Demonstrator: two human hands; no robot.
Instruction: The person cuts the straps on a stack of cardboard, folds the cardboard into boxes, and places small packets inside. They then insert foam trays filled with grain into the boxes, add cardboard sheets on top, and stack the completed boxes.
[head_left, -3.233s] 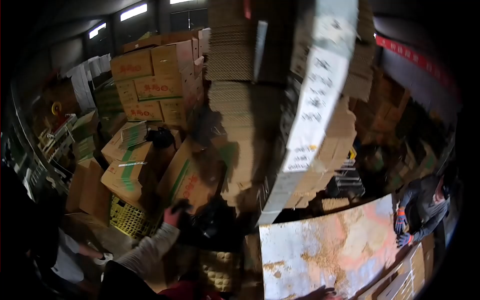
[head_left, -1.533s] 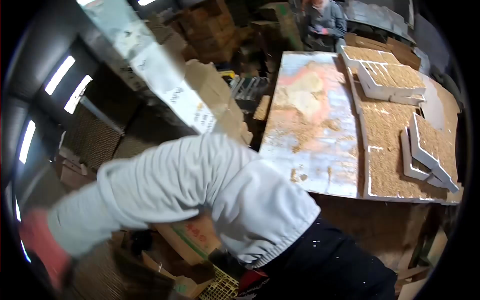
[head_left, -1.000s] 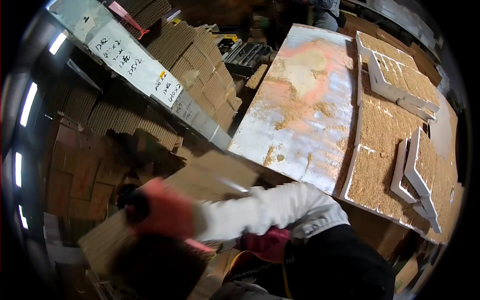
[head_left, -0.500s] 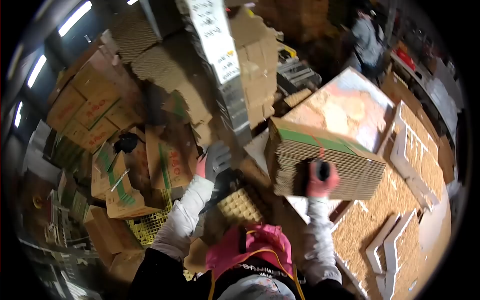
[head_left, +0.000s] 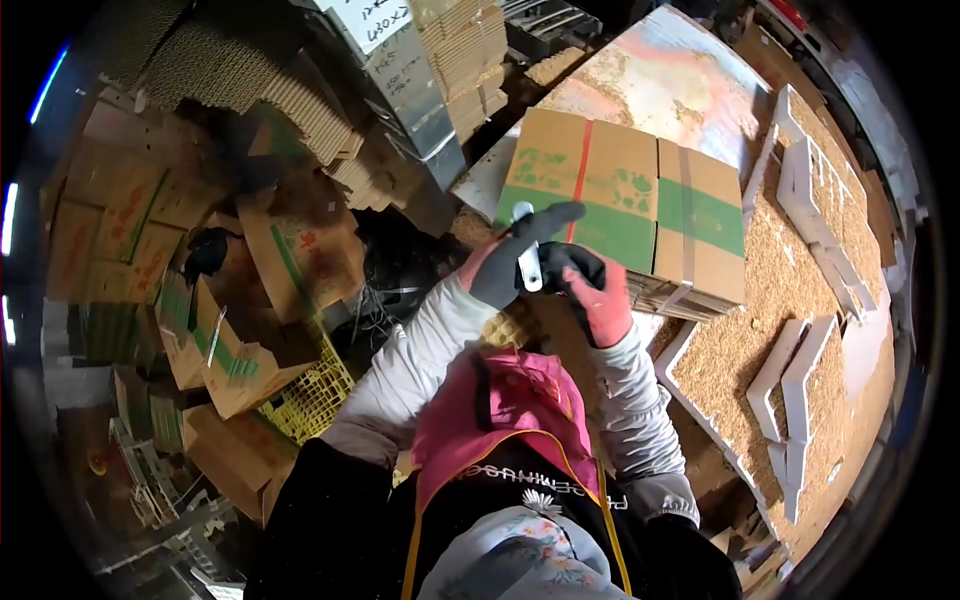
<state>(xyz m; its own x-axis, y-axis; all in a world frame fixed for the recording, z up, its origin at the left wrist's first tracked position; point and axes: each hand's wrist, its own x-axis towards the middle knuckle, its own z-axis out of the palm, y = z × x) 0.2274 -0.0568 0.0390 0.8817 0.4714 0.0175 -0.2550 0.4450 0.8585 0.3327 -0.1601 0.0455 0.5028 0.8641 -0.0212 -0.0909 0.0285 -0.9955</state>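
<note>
My left hand, in a grey and pink glove, holds a small white-silver tool, its index finger stretched to the right. My right hand, in a red and black glove, is closed close beside the tool; what its fingertips pinch is hidden. Just beyond both hands lies a bundle of flat cardboard boxes with green bands, a red strap around its left part and a clear strap around its right part. The bundle rests on a pale, stained surface.
Open cartons and a yellow plastic crate are at the left. A metal post with a handwritten sheet stands ahead. Brown particle-covered boards with white angled strips lie at the right. Stacked cardboard is behind the post.
Both hands have come together in front of the bundle. The bundle's broad printed face now shows instead of its layered edges. The white-silver tool has come into view. The view has tilted down.
</note>
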